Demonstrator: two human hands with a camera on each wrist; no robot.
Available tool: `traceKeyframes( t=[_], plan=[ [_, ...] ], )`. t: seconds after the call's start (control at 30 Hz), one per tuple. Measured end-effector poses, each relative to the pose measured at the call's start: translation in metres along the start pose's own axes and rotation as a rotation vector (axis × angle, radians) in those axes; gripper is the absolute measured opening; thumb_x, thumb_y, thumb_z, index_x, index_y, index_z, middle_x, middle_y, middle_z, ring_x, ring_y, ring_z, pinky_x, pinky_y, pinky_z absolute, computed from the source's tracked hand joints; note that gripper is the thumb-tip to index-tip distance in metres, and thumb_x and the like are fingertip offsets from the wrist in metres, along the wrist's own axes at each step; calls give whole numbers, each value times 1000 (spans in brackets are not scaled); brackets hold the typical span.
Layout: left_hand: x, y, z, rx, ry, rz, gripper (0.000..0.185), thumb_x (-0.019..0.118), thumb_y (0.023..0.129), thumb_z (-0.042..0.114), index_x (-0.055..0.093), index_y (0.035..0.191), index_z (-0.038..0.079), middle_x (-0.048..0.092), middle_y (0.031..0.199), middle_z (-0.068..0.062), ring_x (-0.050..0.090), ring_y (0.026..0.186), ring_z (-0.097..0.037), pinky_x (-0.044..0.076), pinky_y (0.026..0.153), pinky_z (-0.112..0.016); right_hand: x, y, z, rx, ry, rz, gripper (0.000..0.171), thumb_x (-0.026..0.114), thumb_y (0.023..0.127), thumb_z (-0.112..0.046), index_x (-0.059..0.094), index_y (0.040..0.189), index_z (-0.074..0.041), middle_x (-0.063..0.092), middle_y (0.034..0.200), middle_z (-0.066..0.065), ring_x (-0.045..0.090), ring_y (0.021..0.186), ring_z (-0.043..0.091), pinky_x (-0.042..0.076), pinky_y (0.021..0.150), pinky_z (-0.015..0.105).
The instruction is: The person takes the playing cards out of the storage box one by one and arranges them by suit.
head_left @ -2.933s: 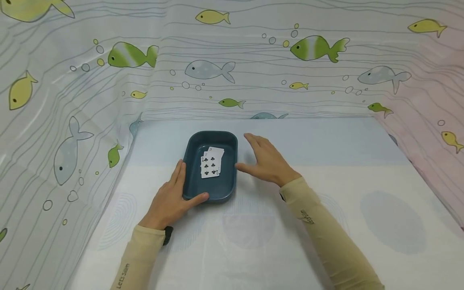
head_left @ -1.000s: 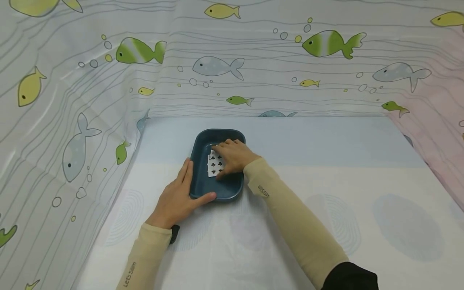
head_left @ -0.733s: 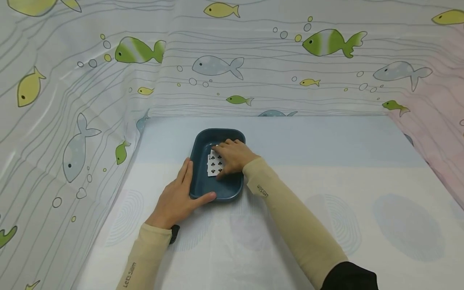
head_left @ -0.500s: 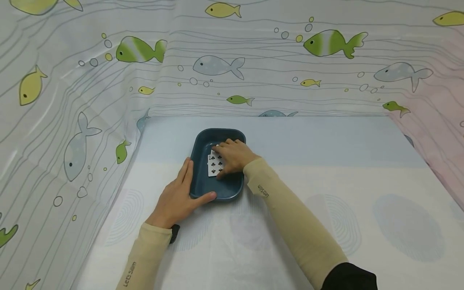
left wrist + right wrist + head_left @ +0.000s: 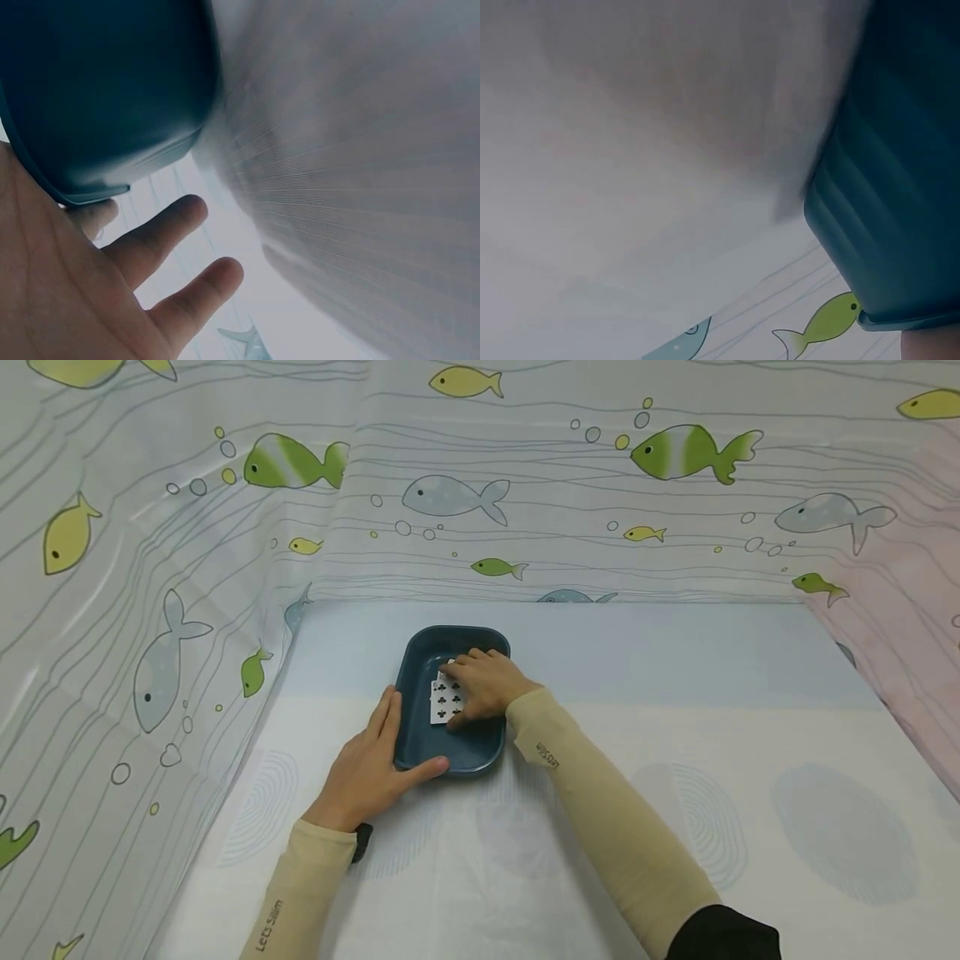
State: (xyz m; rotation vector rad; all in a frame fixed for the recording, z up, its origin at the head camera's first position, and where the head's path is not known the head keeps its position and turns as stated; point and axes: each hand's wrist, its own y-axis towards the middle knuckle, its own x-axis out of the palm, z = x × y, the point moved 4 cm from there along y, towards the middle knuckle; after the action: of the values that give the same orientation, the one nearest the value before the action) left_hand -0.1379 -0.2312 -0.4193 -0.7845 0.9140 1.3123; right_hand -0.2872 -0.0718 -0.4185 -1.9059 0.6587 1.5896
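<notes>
Item 1, nearest: two forearms in beige sleeves (image 5: 600,827), each printed with small lettering, the right one ending in a black cuff at the lower edge of the head view

Item 2: table cover (image 5: 675,760), pale, with faint blue-grey ovals and ripple marks; it bears everything below

Item 3: left hand (image 5: 367,772), laid flat against the near left corner of the tray; fingers straight along the left wall, thumb stretched along the near wall. In the left wrist view the hand (image 5: 90,285) shows its fingers extended and relaxed beside the tray's dark wall; it steadies rather than clasps

Item 4: tray (image 5: 420,743), dark blue, rectangular with rounded corners, standing on the cover left of centre. The right wrist view shows only its ribbed outer wall (image 5: 892,225), close and blurred

Item 5: playing cards (image 5: 442,703), a small face-up stack lying on the tray floor, clubs on the top card; right part hidden under the hand

Item 6: right hand (image 5: 483,685), reaching over the tray's right wall, fingers bent down onto the cards, thumb at the stack's near edge; whether it pinches the stack or merely presses on it cannot be told

Item 7, farthest: curtain (image 5: 525,485), white with wavy lines, bubbles and green, yellow and grey fish, hung behind and to the left; a pink panel (image 5: 915,610) on the right
</notes>
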Motion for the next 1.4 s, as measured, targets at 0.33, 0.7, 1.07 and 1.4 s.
traceKeyframes(
  t=[0.33,0.7,1.07,1.4],
  plan=[
    [0,0,0,-7,-1,-10,123,58,81,83,2,163,11,-3,170,-1,32,147,-39,34,111,-57,0,0,0,3,-8,-23,97,72,76,-71,44,155,-21,49,150,2,43,135,20,32,114,40],
    [1,1,0,1,9,-4,123,57,81,84,2,163,11,-1,170,-2,33,147,-38,36,111,-56,0,-2,1,-1,24,26,100,76,74,-70,44,155,-23,49,148,2,43,134,21,32,115,41],
    [0,0,0,0,5,-8,123,57,81,84,3,163,11,-1,170,-3,31,148,-37,35,112,-56,2,0,-1,-2,-22,-5,99,74,76,-69,40,157,-24,49,150,3,43,134,22,33,114,43],
    [0,1,0,4,10,-8,123,57,81,84,3,163,10,-2,170,-3,32,147,-38,35,112,-56,3,1,0,-5,-28,10,98,76,75,-68,40,157,-26,49,151,1,43,134,21,32,115,43]
  ],
)
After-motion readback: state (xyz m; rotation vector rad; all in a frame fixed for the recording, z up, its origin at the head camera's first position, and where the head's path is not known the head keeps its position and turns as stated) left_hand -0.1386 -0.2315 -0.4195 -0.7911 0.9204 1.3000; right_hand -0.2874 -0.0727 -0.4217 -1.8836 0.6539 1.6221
